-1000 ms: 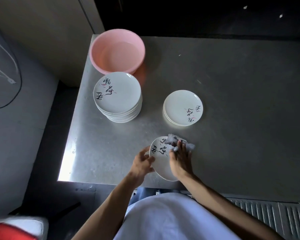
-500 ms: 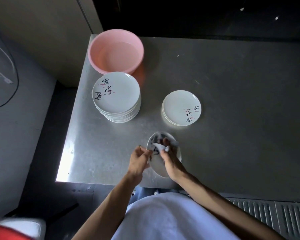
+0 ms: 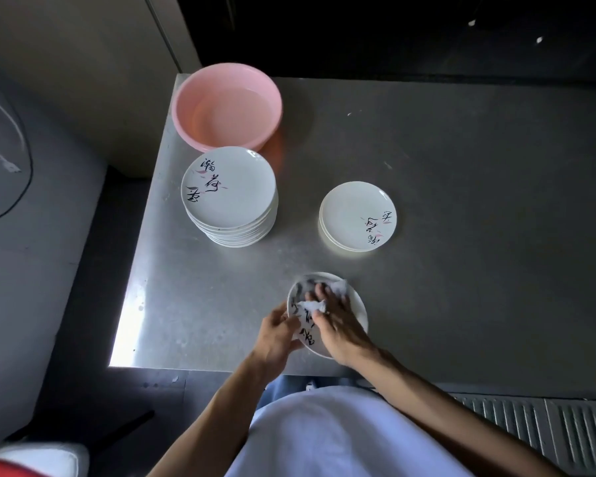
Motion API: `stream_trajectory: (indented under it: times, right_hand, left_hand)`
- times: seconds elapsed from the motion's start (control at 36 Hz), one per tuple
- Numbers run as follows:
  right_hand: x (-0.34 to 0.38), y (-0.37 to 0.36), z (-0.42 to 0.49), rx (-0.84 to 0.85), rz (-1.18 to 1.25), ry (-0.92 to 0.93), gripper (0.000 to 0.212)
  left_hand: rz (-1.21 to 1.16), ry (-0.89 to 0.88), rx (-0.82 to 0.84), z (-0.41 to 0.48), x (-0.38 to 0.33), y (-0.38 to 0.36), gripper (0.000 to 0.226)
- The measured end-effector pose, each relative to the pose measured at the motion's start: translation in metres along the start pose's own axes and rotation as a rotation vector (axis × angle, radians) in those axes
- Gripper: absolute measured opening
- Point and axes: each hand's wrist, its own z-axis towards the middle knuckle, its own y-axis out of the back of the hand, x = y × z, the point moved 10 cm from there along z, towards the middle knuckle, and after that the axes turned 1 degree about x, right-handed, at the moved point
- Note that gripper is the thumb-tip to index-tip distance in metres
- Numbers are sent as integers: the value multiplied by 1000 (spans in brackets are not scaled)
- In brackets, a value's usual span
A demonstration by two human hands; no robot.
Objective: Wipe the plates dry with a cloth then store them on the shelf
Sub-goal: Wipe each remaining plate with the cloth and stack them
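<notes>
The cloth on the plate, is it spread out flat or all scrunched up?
Scrunched up. The right hand holds the cloth bunched in folds against the plate, which the left hand grips by its edge.

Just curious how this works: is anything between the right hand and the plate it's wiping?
Yes: a crumpled cloth lies under the right hand, on the plate. The left hand grips the rim directly.

Between the left hand and right hand a white lettered plate and crumpled white cloth fill the gap. Straight ahead, bare grey metal tabletop runs between a tall stack of white round plates, ahead-left, and a low stack of plates, ahead-right. A pink round plastic basin stands beyond the tall stack. Right of the right hand the tabletop is wide and bare.
</notes>
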Motion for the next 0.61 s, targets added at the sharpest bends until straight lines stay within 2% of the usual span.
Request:
stream_trajectory:
  times: [0.03,0.06,0.11,0.19,0.25,0.31,0.36,0.42,0.47,0.53,0.58,0.61]
  right_hand:
    - [-14,6,2,-40,-47,-120,71]
    - [-26,9,4,-52,-70,-242,67]
    - [-27,14,2,-79,34,-316,58]
    - [-3,13,-3,-77,319,-204,65]
    - [9,10,-1,-64,393,-112,69]
    - [10,0,3,-38,303,-26,70]
    - [3,-3,4,-51,70,-14,77]
    - [-15,3,0,-70,-164,-135,79]
    - [-29,5,-5,-30,-207,-273,61]
    - [-16,12,-8,-75,40,-276,50]
    - [-1,31,-19,-254,548,-302,39]
    - [9,35,-23,-291,796,-297,38]
  left_hand:
    - [-45,4,-32,1,2,4,55]
    - [-92,15,-71,1,4,8,55]
    - [-135,12,-145,1,2,15,42]
    - [-47,7,-168,4,-5,19,18]
    - [17,23,-153,5,-6,20,17]
    - [47,32,-143,4,-4,21,18]
    - [43,6,-155,2,-4,23,18]
    - [-1,-39,-172,2,-6,27,21]
    - [-30,-80,-166,0,-10,27,30]
    - [16,-149,-130,0,-19,20,39]
    - [156,-264,-113,-1,-34,11,44]
    - [248,-337,-114,-2,-42,6,47]
